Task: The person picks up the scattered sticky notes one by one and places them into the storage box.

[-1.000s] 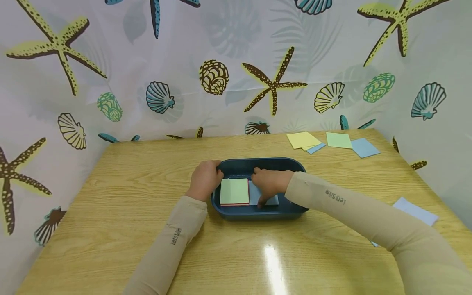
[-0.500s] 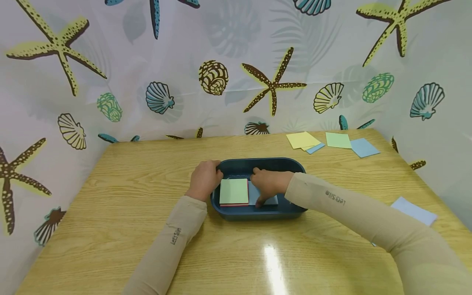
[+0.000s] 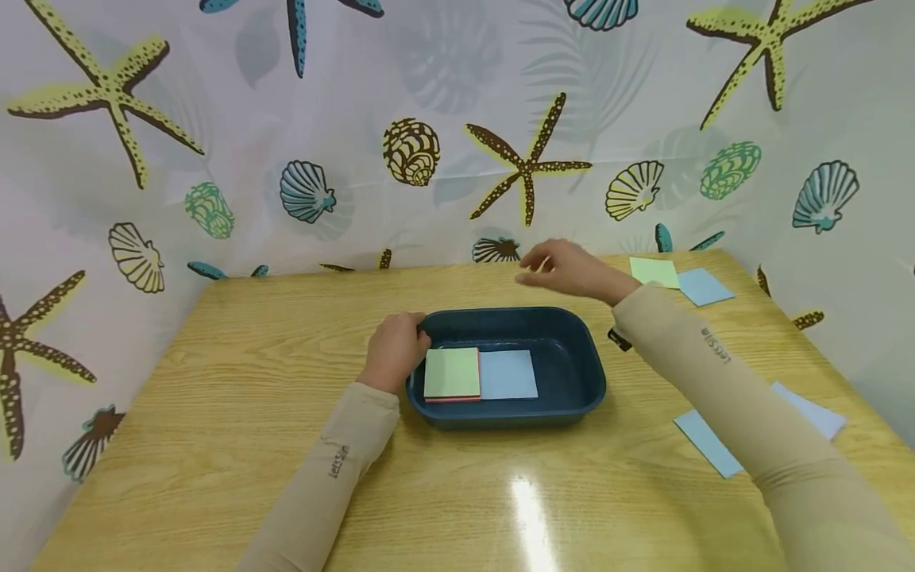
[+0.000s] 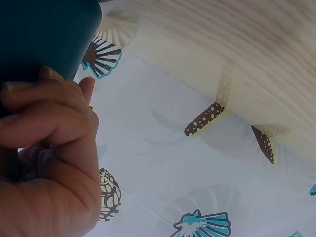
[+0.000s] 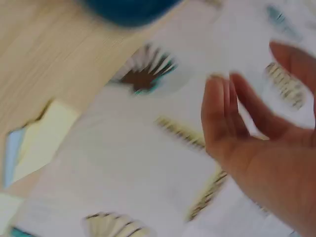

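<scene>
A dark blue plastic bin [image 3: 572, 381] with rounded corners stands on the table. Inside it, a stack of square paper notes with a light green top [image 3: 452, 372] lies at the left end, red showing along its edges. Light blue notes [image 3: 508, 374] lie beside that stack. My left hand [image 3: 393, 349] grips the bin's left rim; the left wrist view shows its bent fingers against the bin wall [image 4: 44, 39]. My right hand [image 3: 568, 270] is in the air beyond the bin's far rim, fingers loosely bent and holding nothing, as the right wrist view confirms.
Yellow notes [image 5: 52, 133] with a blue one lie near the table's back edge. A green note [image 3: 654, 272] and a blue note [image 3: 704, 286] lie at the back right. A blue note [image 3: 704, 441] and a pale lavender one [image 3: 822, 411] are partly under my right forearm. A patterned curtain [image 3: 429, 222] borders the table.
My right hand has let go of the light blue notes, lifted out of the bin and moved back and right. My left hand stays on the rim.
</scene>
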### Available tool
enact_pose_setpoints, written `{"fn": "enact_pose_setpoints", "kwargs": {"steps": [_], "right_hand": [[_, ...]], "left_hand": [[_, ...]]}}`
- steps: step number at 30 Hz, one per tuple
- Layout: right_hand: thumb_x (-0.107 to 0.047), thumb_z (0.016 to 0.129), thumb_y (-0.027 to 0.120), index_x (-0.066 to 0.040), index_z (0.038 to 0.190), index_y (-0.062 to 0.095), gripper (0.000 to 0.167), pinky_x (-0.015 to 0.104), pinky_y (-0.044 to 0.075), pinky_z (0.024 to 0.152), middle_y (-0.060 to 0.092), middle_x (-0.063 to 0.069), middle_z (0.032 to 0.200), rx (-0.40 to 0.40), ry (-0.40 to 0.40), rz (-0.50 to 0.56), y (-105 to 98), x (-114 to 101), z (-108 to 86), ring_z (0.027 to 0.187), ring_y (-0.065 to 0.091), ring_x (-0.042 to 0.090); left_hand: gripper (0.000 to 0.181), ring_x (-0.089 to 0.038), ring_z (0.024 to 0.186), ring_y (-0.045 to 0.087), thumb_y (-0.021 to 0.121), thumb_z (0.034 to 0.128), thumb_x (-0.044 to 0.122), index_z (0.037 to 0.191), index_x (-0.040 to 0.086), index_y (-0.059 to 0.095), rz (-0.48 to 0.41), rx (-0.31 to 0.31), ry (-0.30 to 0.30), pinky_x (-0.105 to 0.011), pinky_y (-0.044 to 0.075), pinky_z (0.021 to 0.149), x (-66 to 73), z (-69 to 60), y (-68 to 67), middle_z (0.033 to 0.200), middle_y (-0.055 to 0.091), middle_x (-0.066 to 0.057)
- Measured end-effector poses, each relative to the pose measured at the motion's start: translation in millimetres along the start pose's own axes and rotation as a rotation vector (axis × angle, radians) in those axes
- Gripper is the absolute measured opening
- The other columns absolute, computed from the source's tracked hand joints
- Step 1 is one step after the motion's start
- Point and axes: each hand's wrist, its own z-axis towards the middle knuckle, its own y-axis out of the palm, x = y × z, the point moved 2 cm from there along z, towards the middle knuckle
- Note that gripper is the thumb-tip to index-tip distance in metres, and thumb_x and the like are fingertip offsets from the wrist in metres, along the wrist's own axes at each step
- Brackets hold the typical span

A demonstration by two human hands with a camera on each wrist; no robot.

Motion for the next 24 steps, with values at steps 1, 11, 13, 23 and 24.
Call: {"fn": "enact_pose_setpoints", "kwargs": {"steps": [1, 11, 13, 23, 24], "right_hand": [[-0.025, 0.096, 0.058, 0.008, 0.126, 0.056, 0.044, 0.048, 0.044, 0.09, 0.055, 0.025, 0.12, 0.064, 0.054, 0.011, -7.2, 12.2, 4.7, 0.108, 0.054, 0.037], [-0.028, 0.092, 0.059, 0.012, 0.081, 0.053, 0.042, 0.056, 0.043, 0.084, 0.05, 0.036, 0.096, 0.228, 0.438, -0.113, -1.8, 103.8, 32.1, 0.091, 0.049, 0.046], [-0.034, 0.091, 0.061, 0.013, 0.088, 0.056, 0.047, 0.057, 0.043, 0.083, 0.047, 0.039, 0.105, 0.192, 0.504, -0.175, 3.0, 115.9, 34.3, 0.099, 0.047, 0.05], [-0.042, 0.085, 0.067, 0.016, 0.116, 0.056, 0.066, 0.056, 0.042, 0.088, 0.047, 0.038, 0.119, 0.099, 0.571, -0.256, 12.1, 136.7, 46.5, 0.11, 0.045, 0.051], [-0.041, 0.085, 0.067, 0.016, 0.115, 0.056, 0.065, 0.056, 0.042, 0.088, 0.047, 0.039, 0.119, 0.094, 0.57, -0.251, 12.4, 137.5, 47.3, 0.11, 0.045, 0.052]], "left_hand": [[0.037, -0.015, 0.053, 0.046, 0.057, 0.0888, 0.001, 0.125, -0.001, 0.063, -0.005, -0.003, -0.005, -0.025, 0.034, 0.047, -0.1, 0.2, -1.0, 0.098, 0.069, -0.018], [0.037, -0.012, 0.048, 0.042, 0.058, 0.0885, 0.001, 0.125, 0.0, 0.063, -0.022, -0.006, -0.012, -0.023, 0.033, 0.044, -0.3, -0.8, -1.4, 0.085, 0.069, -0.014], [0.037, -0.012, 0.047, 0.042, 0.058, 0.0885, 0.001, 0.125, -0.001, 0.063, -0.024, -0.006, -0.01, -0.023, 0.032, 0.044, -0.2, -1.0, -0.7, 0.084, 0.069, -0.014], [0.036, -0.011, 0.046, 0.039, 0.057, 0.0885, 0.0, 0.124, -0.001, 0.064, -0.02, 0.004, -0.004, -0.022, 0.03, 0.043, -2.5, -0.2, -1.2, 0.075, 0.066, -0.012], [0.036, -0.011, 0.046, 0.04, 0.058, 0.0885, 0.0, 0.124, -0.001, 0.064, -0.019, 0.003, -0.005, -0.022, 0.03, 0.043, -2.9, -0.3, -1.0, 0.076, 0.067, -0.013]]}}
